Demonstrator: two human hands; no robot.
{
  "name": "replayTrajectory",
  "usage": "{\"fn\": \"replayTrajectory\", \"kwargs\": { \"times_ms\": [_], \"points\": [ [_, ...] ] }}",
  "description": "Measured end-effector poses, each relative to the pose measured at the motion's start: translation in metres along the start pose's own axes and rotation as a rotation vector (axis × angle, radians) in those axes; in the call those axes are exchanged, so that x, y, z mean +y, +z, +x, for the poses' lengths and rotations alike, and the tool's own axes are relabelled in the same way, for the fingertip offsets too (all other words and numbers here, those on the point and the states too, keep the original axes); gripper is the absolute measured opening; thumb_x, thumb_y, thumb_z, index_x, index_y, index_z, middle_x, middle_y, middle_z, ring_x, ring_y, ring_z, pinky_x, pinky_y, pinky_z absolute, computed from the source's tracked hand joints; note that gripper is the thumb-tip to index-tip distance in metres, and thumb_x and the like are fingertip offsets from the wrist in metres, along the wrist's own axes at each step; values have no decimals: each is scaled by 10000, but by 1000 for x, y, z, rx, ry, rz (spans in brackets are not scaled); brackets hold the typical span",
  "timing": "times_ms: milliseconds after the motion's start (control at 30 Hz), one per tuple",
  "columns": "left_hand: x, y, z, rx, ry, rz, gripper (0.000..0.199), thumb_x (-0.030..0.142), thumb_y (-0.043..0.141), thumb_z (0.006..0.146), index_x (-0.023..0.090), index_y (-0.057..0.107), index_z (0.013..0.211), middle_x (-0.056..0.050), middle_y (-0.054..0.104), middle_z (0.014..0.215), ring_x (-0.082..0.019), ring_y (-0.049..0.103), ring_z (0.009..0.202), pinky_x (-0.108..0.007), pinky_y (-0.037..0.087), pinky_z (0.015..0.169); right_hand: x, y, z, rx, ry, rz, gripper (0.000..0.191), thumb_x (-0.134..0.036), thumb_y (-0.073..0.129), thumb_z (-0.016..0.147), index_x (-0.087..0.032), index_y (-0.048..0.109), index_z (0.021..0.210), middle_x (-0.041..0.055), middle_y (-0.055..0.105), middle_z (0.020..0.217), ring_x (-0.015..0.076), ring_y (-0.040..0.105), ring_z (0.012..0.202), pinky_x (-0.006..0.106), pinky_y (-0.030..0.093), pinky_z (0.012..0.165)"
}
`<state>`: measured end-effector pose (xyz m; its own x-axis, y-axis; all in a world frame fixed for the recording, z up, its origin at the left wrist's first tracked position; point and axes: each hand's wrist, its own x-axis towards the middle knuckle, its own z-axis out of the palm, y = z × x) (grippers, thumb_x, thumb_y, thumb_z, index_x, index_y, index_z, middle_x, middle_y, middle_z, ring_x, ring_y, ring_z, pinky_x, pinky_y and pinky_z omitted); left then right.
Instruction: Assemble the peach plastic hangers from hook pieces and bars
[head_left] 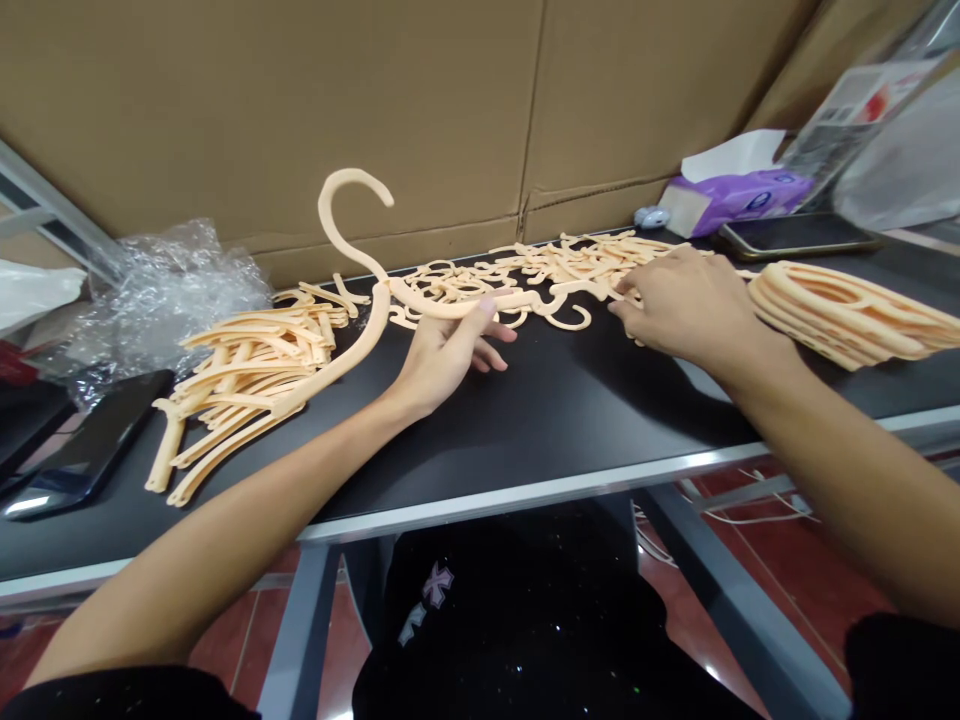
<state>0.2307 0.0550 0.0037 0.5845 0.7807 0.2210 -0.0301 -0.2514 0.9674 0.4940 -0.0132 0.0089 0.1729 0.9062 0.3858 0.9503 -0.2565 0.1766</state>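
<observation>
Cardboard (262,110) behind a black table (540,420): one raised hanger (450,308) above three heaps.
Peach plastic hanger held in the narrow pinch of the left hand (439,360), hook pointing up, long axis running lower left to right. Right hand (675,305) on tangled hooks (577,262), grip unclear. Straight strips (247,370) lie left of the hooks, stacked rings (847,315) right.
</observation>
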Motion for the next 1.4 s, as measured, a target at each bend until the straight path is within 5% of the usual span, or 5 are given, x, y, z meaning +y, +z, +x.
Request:
{"fn": "replayTrajectory", "kwargs": {
  "times_ms": [433,700,933,1200,1400],
  "points": [
    [1,0,-1,-16,13,-25,421,493,602,967,95,735,998,-120,788,894,-124,705,574,-201,545,542,-4,-28,-6,339,300,334,463,-326,441,993,-54,778,1157,269,737,1171,392,665,1137,477,437,957],
    [0,-2,-1,-29,-2,-25,422,478,604,954,90,750,1033,-124,789,904,-125,703,578,-206,551,543,-4,-17,1,614,316,924,183,-253,655,881,-148,802,908,132,784,870,237,695,771,384,513,766],
    [0,-3,-1,-60,-12,-35,422,423,569,972,79,747,1138,-121,787,923,-113,690,549,-207,537,540,-42,-33,10,333,320,1705,131,-145,701,798,-185,737,678,84,717,772,168,620,701,346,487,703],
    [-2,-2,0,-45,14,-12,333,414,549,1004,138,711,914,-66,747,838,-127,666,551,-250,543,548,-109,-69,3,632,-369,1076,163,-258,626,960,-260,766,878,67,784,1006,264,713,972,476,552,932],
    [-10,-8,4,81,245,206,143,282,628,967,189,637,859,-54,709,974,-212,668,1142,-309,520,1060,-127,-42,-3,647,-732,725,213,-236,582,979,-337,769,991,31,768,1175,301,671,1160,579,516,989]
  ]
}}
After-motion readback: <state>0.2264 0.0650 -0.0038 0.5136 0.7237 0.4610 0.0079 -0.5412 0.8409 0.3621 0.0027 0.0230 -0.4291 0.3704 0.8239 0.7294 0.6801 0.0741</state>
